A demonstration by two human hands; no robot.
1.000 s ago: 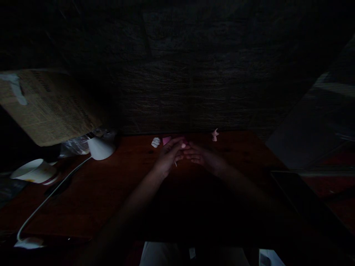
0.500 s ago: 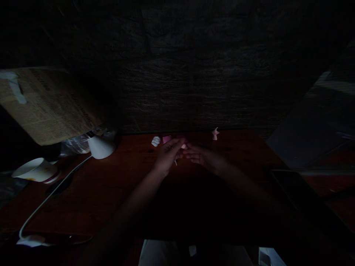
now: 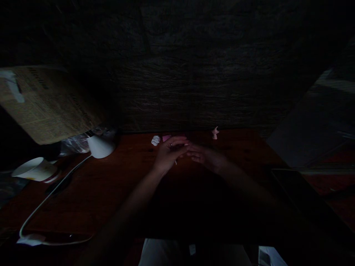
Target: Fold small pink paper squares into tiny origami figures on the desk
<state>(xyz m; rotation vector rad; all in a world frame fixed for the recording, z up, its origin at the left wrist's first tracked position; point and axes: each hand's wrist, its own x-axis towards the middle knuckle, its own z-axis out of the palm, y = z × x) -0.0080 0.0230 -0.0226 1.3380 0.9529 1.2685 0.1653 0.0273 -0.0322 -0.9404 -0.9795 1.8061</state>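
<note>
Both forearms are bare, no sleeves showing; the left hand (image 3: 168,154) wears 1 ring.

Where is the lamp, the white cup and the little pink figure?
lamp (image 3: 100,146), head view, on its white shade.
white cup (image 3: 35,170), head view, on its side wall.
pink figure (image 3: 215,133), head view, on its middle.

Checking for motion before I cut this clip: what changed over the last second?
Little. The left hand closed its fingers over the small pale piece it pinched; that piece no longer shows. The right hand stayed against it. The crumpled white bit, pink scrap, pink figure and lamp lie unmoved.
</note>
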